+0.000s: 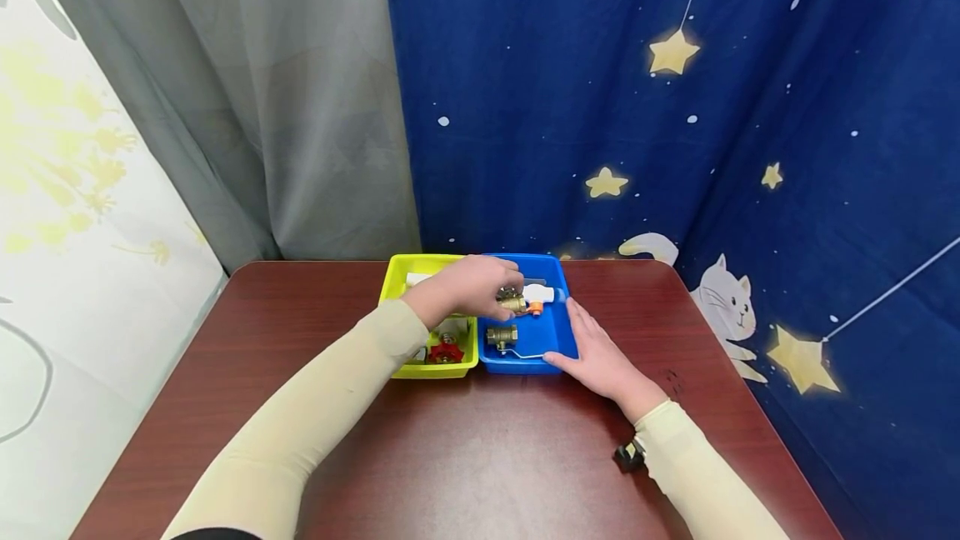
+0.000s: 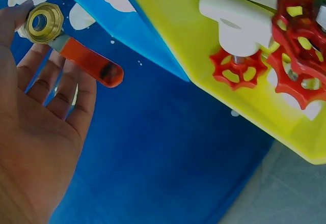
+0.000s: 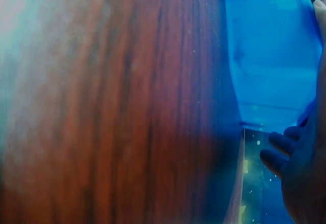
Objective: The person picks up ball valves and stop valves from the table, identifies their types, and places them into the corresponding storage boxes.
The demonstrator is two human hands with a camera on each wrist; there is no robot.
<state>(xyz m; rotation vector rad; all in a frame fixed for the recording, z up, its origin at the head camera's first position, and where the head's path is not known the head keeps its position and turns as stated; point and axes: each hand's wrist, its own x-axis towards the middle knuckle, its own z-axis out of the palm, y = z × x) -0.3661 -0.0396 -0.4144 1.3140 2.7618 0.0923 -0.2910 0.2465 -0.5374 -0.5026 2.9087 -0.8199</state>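
My left hand (image 1: 480,283) pinches a brass ball valve (image 2: 47,24) with a red lever handle, held over the blue tray (image 1: 536,365). Its thumb and fingertips are on the brass body, and the lever sticks out past the fingers. Inside the blue tray lie another brass valve (image 1: 501,336) with a thin pale lever and a white plastic valve (image 1: 538,294) with an orange part. My right hand (image 1: 596,357) rests along the blue tray's right side, fingers extended, thumb by the front rim.
A yellow tray (image 1: 435,372) stands against the blue one on its left. It holds white valves (image 2: 239,28) with red handwheels (image 2: 238,70). Both trays sit near the back edge of the brown table (image 1: 450,457), before a blue curtain (image 1: 525,107).
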